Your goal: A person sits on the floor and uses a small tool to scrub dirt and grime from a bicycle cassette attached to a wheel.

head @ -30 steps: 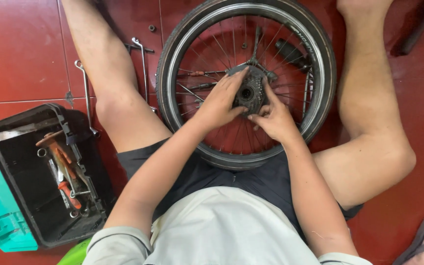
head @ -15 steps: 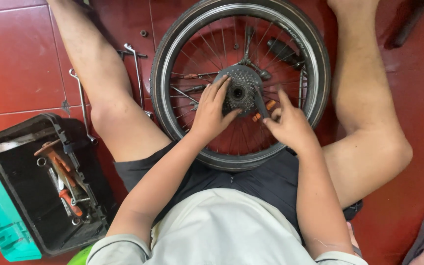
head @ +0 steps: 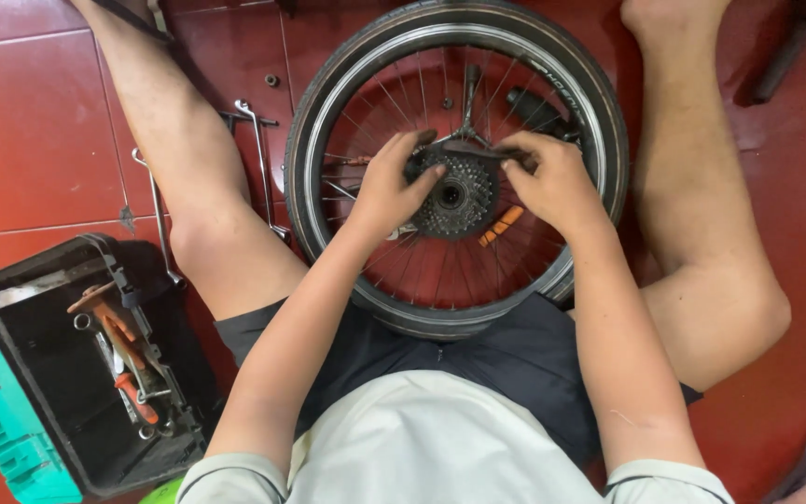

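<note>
I see a floor of glossy dark red tiles (head: 39, 140) with pale grout lines. A black-tyred spoked bicycle wheel (head: 456, 173) lies flat on it between my legs, its dark toothed sprocket cluster (head: 454, 194) facing up. My left hand (head: 392, 187) presses the cluster's left edge; my right hand (head: 552, 182) pinches a thin dark tool bar (head: 478, 149) across it. Left: long steel wrenches (head: 258, 159) and an open black toolbox (head: 76, 373).

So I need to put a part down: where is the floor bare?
The red tiled floor is bare left of the left leg, above the black toolbox. Steel wrenches crowd the strip between that leg and the spoked bicycle wheel.
</note>
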